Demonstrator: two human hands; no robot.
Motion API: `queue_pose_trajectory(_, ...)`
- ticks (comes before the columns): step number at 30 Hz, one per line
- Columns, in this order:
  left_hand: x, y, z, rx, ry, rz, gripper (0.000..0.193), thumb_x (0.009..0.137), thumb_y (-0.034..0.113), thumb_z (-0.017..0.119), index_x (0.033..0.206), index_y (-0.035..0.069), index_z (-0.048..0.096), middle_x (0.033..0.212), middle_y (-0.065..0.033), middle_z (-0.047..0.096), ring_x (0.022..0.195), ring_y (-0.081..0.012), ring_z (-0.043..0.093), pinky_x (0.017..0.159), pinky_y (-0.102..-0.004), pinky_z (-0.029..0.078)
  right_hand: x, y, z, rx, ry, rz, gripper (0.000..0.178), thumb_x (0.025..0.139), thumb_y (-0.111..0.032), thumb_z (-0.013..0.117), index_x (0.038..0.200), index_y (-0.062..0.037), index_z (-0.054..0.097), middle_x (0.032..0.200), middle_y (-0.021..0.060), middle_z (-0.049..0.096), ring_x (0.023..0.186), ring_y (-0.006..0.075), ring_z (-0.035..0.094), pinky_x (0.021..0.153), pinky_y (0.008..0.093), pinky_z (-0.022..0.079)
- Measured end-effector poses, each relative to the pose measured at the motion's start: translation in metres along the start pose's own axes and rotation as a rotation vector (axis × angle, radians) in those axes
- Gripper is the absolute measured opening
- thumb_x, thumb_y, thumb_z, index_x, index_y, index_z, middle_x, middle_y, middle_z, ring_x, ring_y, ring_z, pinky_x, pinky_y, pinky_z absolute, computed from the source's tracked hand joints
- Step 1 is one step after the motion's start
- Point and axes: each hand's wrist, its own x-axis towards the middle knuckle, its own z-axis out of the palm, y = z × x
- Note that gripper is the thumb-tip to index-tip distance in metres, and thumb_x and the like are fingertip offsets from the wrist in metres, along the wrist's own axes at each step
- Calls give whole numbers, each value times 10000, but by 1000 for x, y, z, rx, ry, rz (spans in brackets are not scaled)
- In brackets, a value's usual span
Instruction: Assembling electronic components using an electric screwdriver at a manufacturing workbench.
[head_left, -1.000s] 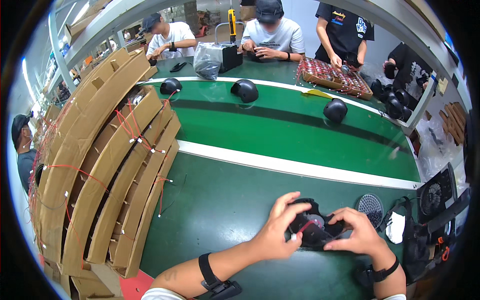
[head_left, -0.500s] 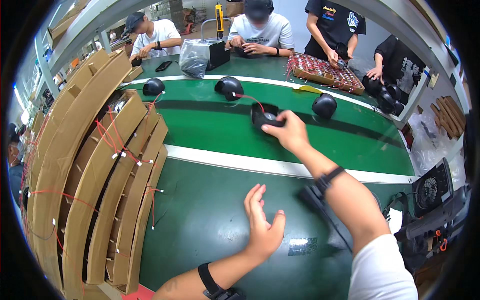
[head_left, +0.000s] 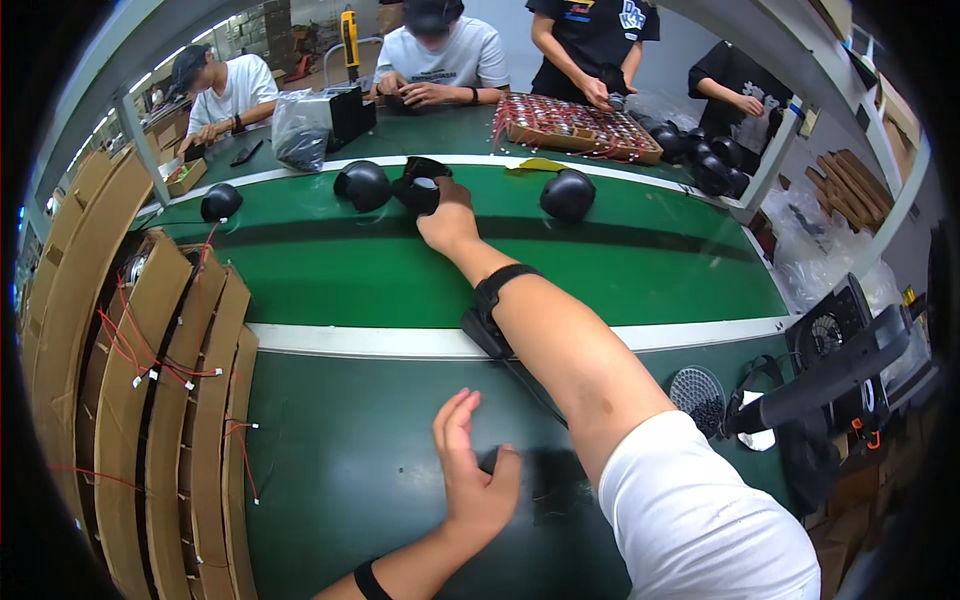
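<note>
1. We find the black curved housing [head_left: 408, 192] at the upper centre-left of the frame, on or just above the green conveyor belt [head_left: 500, 290]; whether it bears on the belt we cannot tell
2. The right hand [head_left: 449, 212] is clasped on the housing's right side, so we see the housing up and slightly left of those fingers, and far above the left hand [head_left: 478, 490]
3. No clear long axis shows in the housing; we note its hollow side turned partly toward us, with a pale round part inside
4. Just left of it lies a rounded black shell [head_left: 362, 187], the nearest neighbour; contact between the two we cannot confirm. A second black shell [head_left: 568, 195] sits apart, to the right
5. We trace the right forearm slanting from lower right to upper centre, nearly straight, its wrist strap [head_left: 510, 280] above the white rail [head_left: 640, 336]
6. The left hand, holding nothing that we can see, is over the dark green table [head_left: 340, 440] at lower centre, fingers raised, thumb spread; the hands are well apart
</note>
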Motion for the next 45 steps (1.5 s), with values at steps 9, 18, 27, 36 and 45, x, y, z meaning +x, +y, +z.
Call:
queue_pose_trajectory(9, -1, 4, 5, -410, -176, -199, 610, 910, 7, 599, 1466, 13, 347, 1430, -138, 458, 1237, -218, 521, 1070, -352, 421, -61, 26, -80, 334, 24, 311, 420, 830, -122, 688, 1199, 35, 562, 1149, 168, 633, 947, 255, 660, 783, 355, 557)
queue_pose_trajectory(18, -22, 49, 30, -685, -583, -746, 357, 977, 253, 700, 1199, 34, 527, 1086, -90, 718, 950, -183, 721, 766, -271, 575, -120, 15, -129, 538, 358, 305, 127, 909, -25, 571, 1036, -19, 556, 955, 75, 599, 746, 163, 630, 640, 317, 511)
queue_pose_trajectory(27, -32, 50, 25, -723, -665, -849, 360, 988, 264, 685, 1241, 58, 534, 1131, -106, 713, 1008, -171, 712, 823, -281, 565, -148, 6, -159, -179, 21, -320, 82, 874, -43, 574, 956, -37, 567, 859, 128, 629, 775, 251, 630, 702, 382, 524)
queue_pose_trajectory(36, -39, 48, 23, -667, -703, -821, 377, 968, 205, 710, 1240, 27, 519, 1148, -135, 710, 1080, -213, 702, 870, -323, 581, -123, -12, -180, 1801, 64, 836, 56, 914, -127, 566, 905, -72, 562, 851, 80, 618, 761, 193, 593, 683, 336, 504)
queue_pose_trajectory(45, -44, 45, 22, -408, -435, -441, 503, 907, 74, 743, 1316, -2, 461, 1306, -143, 531, 1134, -189, 583, 926, -298, 539, -165, 21, -158, 1360, 87, 718, 141, 927, -100, 544, 1067, -79, 529, 858, 64, 615, 670, 146, 590, 578, 273, 486)
